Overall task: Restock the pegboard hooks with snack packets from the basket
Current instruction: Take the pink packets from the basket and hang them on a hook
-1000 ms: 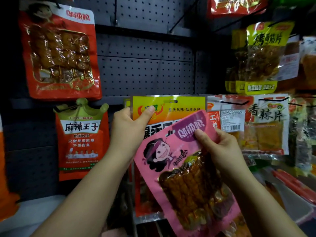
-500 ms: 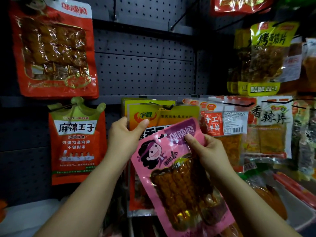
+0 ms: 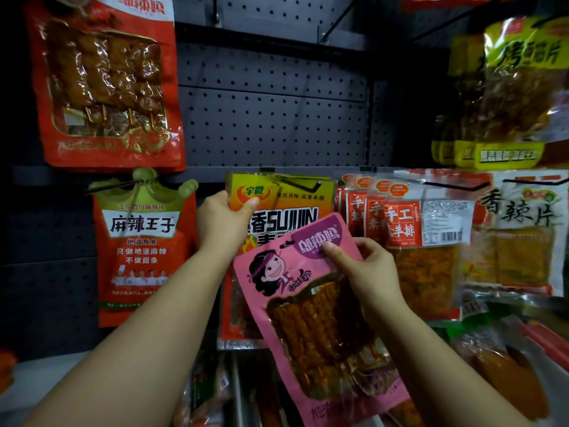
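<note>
Packet in pink (image 3: 311, 306), skewered snack showing through its window, sits low and tilted in front of the pegboard (image 3: 274, 124), overlapping the yellow-topped packets (image 3: 283, 208) already hung. The right hand (image 3: 366, 272) pinches its upper corner, thumb on the purple label. The left hand (image 3: 224, 220) grips the top left corner of the front yellow-topped packet, thumb across its face, just under the black hook (image 3: 300, 183). Judged step: mid-hanging, none yet threaded. Next move likely calls for lifting the pink packet's punched hole level with a hook tip and sliding it on squarely.
</note>
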